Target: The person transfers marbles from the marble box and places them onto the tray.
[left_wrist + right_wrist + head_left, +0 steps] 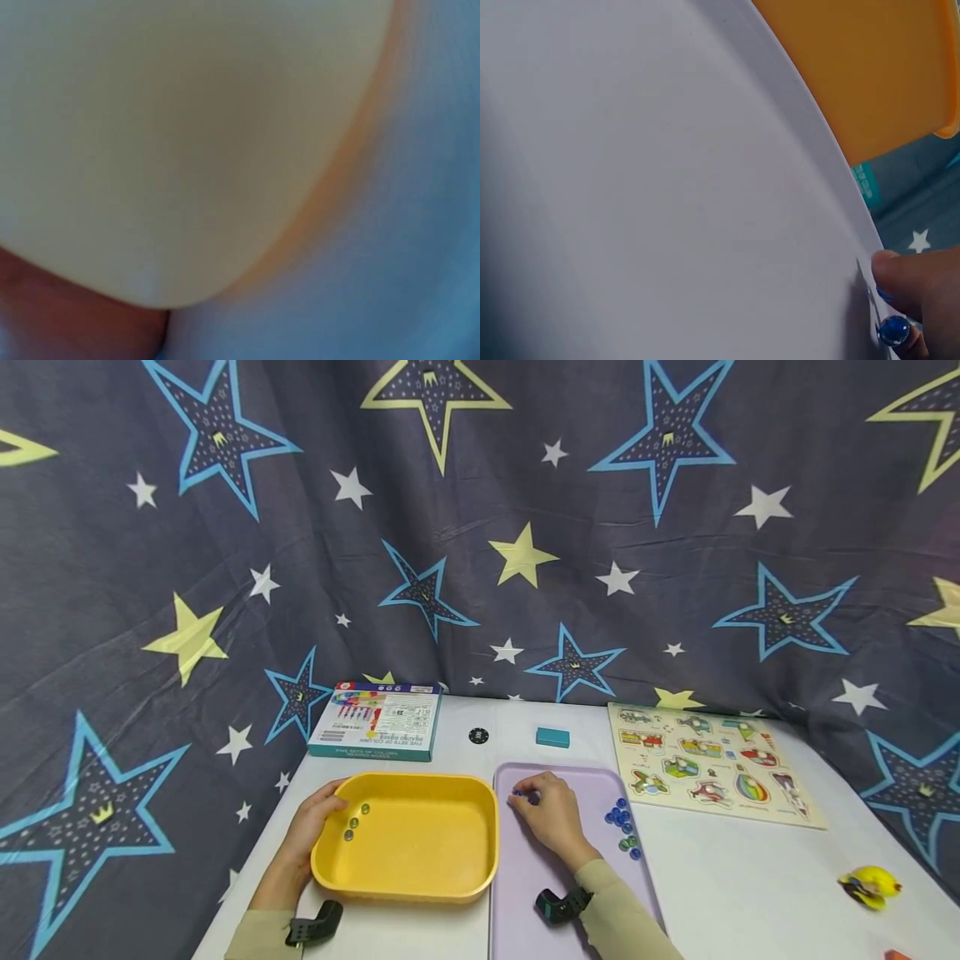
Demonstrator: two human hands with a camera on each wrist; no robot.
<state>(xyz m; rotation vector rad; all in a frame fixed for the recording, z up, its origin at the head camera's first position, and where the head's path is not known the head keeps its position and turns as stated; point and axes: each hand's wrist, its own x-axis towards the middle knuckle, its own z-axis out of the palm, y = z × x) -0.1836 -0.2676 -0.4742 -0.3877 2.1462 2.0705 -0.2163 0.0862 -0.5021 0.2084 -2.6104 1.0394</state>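
Note:
My left hand (309, 827) grips the left side of a yellow plastic tub (420, 893), its thumb over the rim. Inside, near that side, lie three greenish glass marbles (354, 822). My right hand (551, 814) is low over the upper left part of a lilac tray (525, 893) and pinches a blue glass marble between thumb and fingers, mostly hidden by them. Another blue marble (894, 330) shows by the fingertips in the right wrist view. Along the tray's right side sit several blue marbles (619, 817) and a few green ones (628, 842).
Behind the tub lies a boxed set (378, 722). A black round disc (478, 736) and a teal block (552, 737) are behind the tray. To the right are a wooden picture puzzle board (712, 768) and a yellow toy figure (870, 887). A star-patterned curtain (465, 568) hangs behind.

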